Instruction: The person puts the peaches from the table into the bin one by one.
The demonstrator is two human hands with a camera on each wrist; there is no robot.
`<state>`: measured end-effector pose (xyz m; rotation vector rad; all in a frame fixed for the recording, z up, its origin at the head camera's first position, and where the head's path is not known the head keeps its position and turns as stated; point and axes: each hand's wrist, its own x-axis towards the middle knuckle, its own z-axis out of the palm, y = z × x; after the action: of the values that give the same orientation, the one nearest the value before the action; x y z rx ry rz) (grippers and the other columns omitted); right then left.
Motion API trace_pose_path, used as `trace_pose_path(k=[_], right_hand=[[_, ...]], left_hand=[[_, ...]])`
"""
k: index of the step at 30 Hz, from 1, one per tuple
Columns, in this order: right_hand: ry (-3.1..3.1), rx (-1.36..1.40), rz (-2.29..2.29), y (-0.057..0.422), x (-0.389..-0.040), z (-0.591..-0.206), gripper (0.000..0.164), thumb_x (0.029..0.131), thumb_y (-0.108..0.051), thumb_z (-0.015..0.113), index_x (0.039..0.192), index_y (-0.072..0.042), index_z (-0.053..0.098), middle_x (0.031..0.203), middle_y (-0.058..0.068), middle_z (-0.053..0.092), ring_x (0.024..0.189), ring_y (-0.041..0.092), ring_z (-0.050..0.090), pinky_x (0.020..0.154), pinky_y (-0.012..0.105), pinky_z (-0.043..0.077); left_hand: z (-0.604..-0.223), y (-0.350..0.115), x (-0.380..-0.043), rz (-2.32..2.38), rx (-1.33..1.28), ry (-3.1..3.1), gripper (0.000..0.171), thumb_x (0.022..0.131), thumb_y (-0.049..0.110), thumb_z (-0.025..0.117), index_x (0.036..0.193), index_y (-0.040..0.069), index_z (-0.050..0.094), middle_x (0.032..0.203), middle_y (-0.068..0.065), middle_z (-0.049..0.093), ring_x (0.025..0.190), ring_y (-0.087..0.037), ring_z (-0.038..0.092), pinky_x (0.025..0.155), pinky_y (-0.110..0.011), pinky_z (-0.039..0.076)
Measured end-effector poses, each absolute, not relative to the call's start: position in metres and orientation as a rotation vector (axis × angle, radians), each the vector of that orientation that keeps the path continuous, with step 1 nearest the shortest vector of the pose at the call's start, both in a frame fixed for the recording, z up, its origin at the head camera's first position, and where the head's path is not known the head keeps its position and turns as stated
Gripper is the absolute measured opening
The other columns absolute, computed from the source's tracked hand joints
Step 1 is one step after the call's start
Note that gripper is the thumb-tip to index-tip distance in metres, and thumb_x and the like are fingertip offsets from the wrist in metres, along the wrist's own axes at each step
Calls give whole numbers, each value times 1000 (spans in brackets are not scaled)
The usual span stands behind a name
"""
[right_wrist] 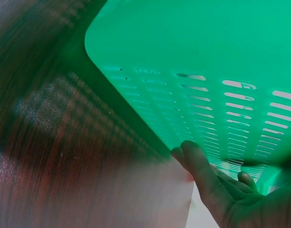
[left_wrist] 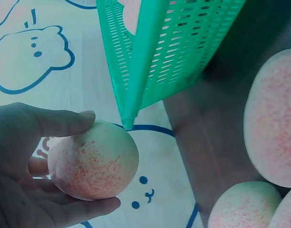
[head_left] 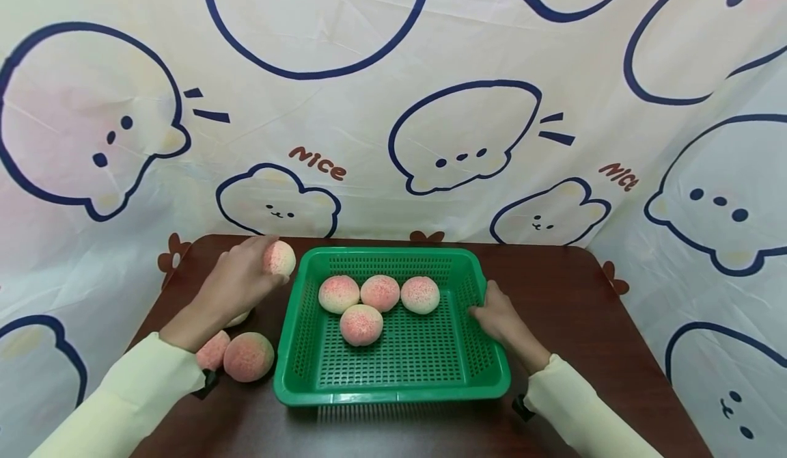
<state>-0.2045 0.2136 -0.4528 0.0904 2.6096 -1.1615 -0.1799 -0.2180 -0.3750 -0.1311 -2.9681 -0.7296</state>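
My left hand (head_left: 236,280) grips a pink-and-cream peach (head_left: 280,259) just outside the basket's upper left corner. In the left wrist view, thumb and fingers curl round this peach (left_wrist: 95,161), close to the basket's rim. A green plastic basket (head_left: 393,395) with slotted walls stands in the middle of the table, holding several peaches (head_left: 361,325). At its right side my right hand (head_left: 501,314) holds the rim, thumb over the inside edge. The right wrist view shows those fingers (right_wrist: 198,164) against the outer wall.
Left of the basket, more peaches (head_left: 249,357) lie on the dark brown table (head_left: 553,280), one partly hidden under the left forearm. A pale curtain (head_left: 369,116) with cartoon drawings hangs behind the table and along both sides.
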Motion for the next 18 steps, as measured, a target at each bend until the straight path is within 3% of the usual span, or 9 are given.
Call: trace_pose_path(k=[6, 18], right_hand=[[2613, 94, -1152, 214, -203, -455, 50, 98, -5, 57, 141, 9, 34, 125, 33, 57, 101, 38, 69, 76, 46, 60], [2619, 92, -1161, 215, -204, -456, 49, 98, -5, 57, 139, 9, 35, 123, 32, 58, 97, 35, 70, 73, 45, 60]], left_hand=[[-369, -214, -180, -717, -177, -2921, 70, 87, 17, 79, 146, -4, 48, 140, -30, 56, 113, -47, 64, 90, -65, 54], [-360, -201, -179, -772, -251, -2909, 71, 89, 18, 77, 150, -2, 45, 147, -28, 51, 121, -46, 62, 95, -64, 52]])
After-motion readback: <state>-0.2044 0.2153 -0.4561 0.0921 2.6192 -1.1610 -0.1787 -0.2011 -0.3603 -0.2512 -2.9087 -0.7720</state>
